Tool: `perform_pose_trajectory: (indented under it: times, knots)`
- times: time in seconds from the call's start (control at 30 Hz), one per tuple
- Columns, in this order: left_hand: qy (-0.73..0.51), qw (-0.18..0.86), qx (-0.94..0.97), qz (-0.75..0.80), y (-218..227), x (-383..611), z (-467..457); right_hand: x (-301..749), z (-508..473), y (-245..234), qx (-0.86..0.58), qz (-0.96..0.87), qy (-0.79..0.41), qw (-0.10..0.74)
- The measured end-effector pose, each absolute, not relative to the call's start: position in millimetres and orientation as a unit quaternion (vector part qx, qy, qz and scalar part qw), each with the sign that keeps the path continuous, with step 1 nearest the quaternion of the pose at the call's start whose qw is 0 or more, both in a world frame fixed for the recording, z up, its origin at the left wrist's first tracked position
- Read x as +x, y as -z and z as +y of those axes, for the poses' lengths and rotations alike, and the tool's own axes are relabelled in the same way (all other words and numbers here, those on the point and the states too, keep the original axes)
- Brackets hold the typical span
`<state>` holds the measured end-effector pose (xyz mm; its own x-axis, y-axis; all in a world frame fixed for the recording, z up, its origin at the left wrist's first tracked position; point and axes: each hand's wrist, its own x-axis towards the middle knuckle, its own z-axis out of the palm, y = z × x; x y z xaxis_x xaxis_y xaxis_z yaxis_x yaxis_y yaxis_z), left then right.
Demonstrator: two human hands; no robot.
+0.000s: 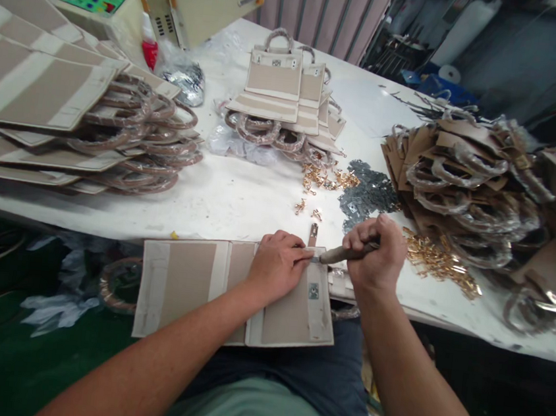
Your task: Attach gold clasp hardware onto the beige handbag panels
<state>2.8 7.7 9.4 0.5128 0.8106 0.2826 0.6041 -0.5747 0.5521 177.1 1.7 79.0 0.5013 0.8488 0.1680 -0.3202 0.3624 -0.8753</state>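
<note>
An unfolded beige handbag body [190,285] lies across my lap and the table's front edge. My left hand [279,261] rests on its right part, fingers stretched out flat and pressing it down. My right hand [376,248] is closed around a thick grey-brown tool handle [340,254]; the tool slants down to the left, close to the left fingertips. Its kind is unclear. A small strap with a metal end [314,233] sticks up past the panel's top edge. Below the tool, a square metal plate [313,291] sits on the panel.
Beige bag panels with wrapped handles [37,90] are stacked at the left. More bag pieces [274,78] stand at the back. Gold fittings [328,178], dark metal plates [369,194] and gold pieces [443,265] lie loose. Brown wrapped bags [465,168] are piled at the right.
</note>
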Motion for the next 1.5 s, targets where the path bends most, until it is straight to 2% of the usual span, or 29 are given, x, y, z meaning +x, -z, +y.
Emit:
perform_pose_trajectory:
  times: [0.13, 0.27, 0.4, 0.57, 0.7, 0.83, 1.0, 1.13, 1.3, 1.5]
  knots:
    - [-0.26, 0.201, 0.844, 0.424, -8.4, 4.7, 9.5, 181.0, 6.8, -62.7, -0.413, -0.272, -0.373, 0.785]
    - [-0.278, 0.206, 0.842, 0.414, -8.5, 4.3, 9.5, 179.8, 3.0, -60.7, -0.407, -0.304, -0.353, 0.786]
    - [-0.295, 0.223, 0.831, 0.415, -8.9, 4.0, 9.8, 166.6, -1.4, -56.9, -0.386, -0.394, -0.337, 0.763]
    - [-0.296, 0.231, 0.828, 0.416, -9.6, 5.4, 14.1, 155.4, -0.5, -47.2, -0.427, -0.473, -0.286, 0.716]
    - [-0.272, 0.235, 0.831, 0.424, -12.0, 4.8, 19.5, 159.7, 4.2, -60.2, -0.428, -0.5, -0.315, 0.684]
    - [-0.259, 0.246, 0.834, 0.42, -11.4, 3.9, 21.7, 164.0, 2.9, -74.2, -0.408, -0.495, -0.319, 0.697]
    - [-0.257, 0.262, 0.829, 0.422, -12.7, 4.0, 21.8, 159.0, -3.9, -59.6, -0.417, -0.473, -0.318, 0.708]
    - [-0.196, 0.258, 0.825, 0.463, -27.0, -0.4, 25.5, 158.7, -9.3, -51.4, -0.441, -0.487, -0.312, 0.687]
    - [-0.05, 0.248, 0.82, 0.513, -47.2, -1.4, 39.0, 161.2, -12.7, -55.5, -0.467, -0.506, -0.3, 0.66]
    - [0.017, 0.307, 0.805, 0.508, -52.7, 6.7, 61.3, 151.6, -6.5, -70.5, -0.46, -0.489, -0.334, 0.661]
